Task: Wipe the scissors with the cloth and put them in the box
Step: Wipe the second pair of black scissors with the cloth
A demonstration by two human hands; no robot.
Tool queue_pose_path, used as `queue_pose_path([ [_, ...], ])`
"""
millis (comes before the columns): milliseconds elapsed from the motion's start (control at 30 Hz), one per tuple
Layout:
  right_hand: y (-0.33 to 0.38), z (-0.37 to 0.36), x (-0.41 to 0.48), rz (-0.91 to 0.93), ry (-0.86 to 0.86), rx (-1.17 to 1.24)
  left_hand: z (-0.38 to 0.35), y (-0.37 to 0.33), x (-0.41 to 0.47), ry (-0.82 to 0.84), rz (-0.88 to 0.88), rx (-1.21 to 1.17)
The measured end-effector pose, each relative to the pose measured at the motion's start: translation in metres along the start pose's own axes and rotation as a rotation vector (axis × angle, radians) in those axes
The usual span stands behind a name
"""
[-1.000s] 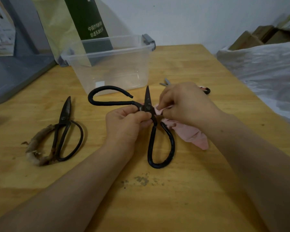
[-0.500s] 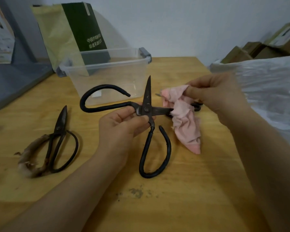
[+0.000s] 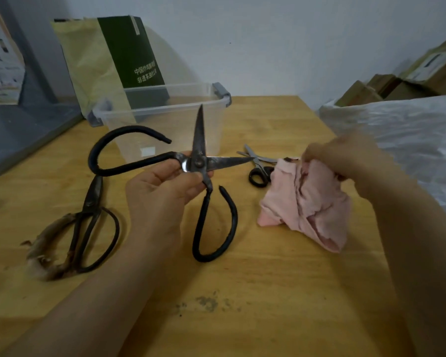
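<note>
My left hand (image 3: pixel 162 191) pinches large black scissors (image 3: pixel 211 228) at their pivot, holding them above the table with the blades spread wide, one pointing up and one pointing right. To the right, my right hand (image 3: pixel 345 155) grips the top of a pink cloth (image 3: pixel 307 202), whose lower folds rest on the table. The cloth is apart from the blades. A clear plastic box (image 3: pixel 165 117) with grey clips stands behind the scissors, nothing visible inside.
Another dark pair of scissors (image 3: pixel 88 222) with a wrapped handle lies at the left on the wooden table (image 3: pixel 268 292). Small black-handled scissors (image 3: pixel 258 168) lie beside the cloth. A green-and-yellow bag (image 3: pixel 108 63) stands behind the box. White sheeting (image 3: pixel 402 135) borders the right edge.
My right hand pulled the cloth off the blade and moved it right, down to the table. The scissors' blades are spread wider, and my left hand lifted them slightly.
</note>
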State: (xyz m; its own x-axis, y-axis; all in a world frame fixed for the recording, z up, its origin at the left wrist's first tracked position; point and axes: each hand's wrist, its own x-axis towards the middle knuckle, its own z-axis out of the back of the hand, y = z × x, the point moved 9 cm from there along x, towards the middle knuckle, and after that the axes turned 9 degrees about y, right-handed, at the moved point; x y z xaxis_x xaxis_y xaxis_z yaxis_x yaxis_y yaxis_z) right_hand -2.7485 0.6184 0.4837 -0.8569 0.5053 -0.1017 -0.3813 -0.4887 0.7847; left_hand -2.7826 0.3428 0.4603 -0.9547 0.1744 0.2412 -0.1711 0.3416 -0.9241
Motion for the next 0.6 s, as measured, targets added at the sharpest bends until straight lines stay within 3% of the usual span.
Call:
queue_pose_path([
  [100, 0.014, -0.007, -0.003, 0.089, -0.029, -0.482, 0.008, 0.004, 0.002, -0.074, 0.031, -0.009],
  [267, 0.059, 0.005, -0.032, 0.443, -0.325, -0.525, 0.005, 0.007, 0.001, -0.056, 0.061, 0.016],
  [367, 0.056, -0.008, -0.027, 0.431, -0.141, -0.383, 0.001, 0.011, 0.0, -0.037, 0.083, 0.011],
  [500, 0.027, -0.037, -0.01, 0.166, 0.061, -0.788, -0.005, 0.013, -0.002, -0.021, 0.1, 0.005],
  [600, 0.024, -0.044, -0.008, 0.19, 0.062, -0.959, -0.006, 0.014, -0.003, -0.016, 0.108, 0.0],
])
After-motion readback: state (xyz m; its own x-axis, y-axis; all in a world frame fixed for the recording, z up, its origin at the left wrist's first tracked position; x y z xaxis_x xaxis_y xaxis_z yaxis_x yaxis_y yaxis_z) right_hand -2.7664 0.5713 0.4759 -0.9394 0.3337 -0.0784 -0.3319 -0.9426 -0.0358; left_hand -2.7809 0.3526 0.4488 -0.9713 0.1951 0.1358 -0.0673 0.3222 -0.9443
